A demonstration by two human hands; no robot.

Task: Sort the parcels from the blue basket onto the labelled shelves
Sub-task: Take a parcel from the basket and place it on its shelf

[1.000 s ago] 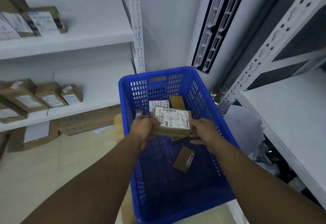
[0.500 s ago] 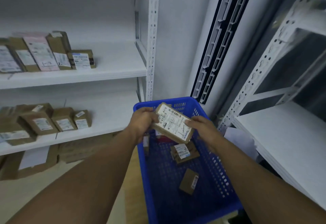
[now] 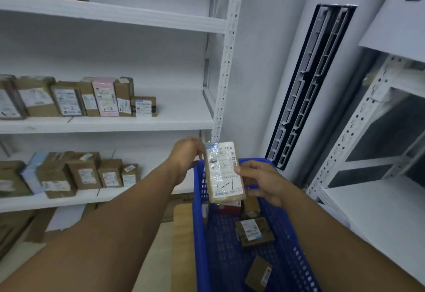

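Note:
A flat brown parcel (image 3: pixel 224 173) with a white shipping label stands upright above the far rim of the blue basket (image 3: pixel 199 234). My left hand (image 3: pixel 185 160) grips its upper left edge. My right hand (image 3: pixel 264 182) holds its right side, thumb on the label. Inside the basket lie a labelled brown parcel (image 3: pixel 254 232), a smaller one (image 3: pixel 258 273) near the front, and a few more partly hidden behind the held parcel. The middle shelf (image 3: pixel 179 116) on the left carries a row of parcels (image 3: pixel 92 98). The lower shelf (image 3: pixel 69 199) carries another row (image 3: pixel 92 174).
A white perforated upright (image 3: pixel 226 61) ends the left rack. A tall white air conditioner (image 3: pixel 305 89) stands in the corner. Another white rack (image 3: pixel 372 213) stands on the right. The basket rests on a wooden stool (image 3: pixel 182 241). Cardboard lies on the floor at lower left (image 3: pixel 16 227).
Both hands lifted the parcel out of the basket and turned it upright with its label facing me. The view tilted up, showing more of the left shelves.

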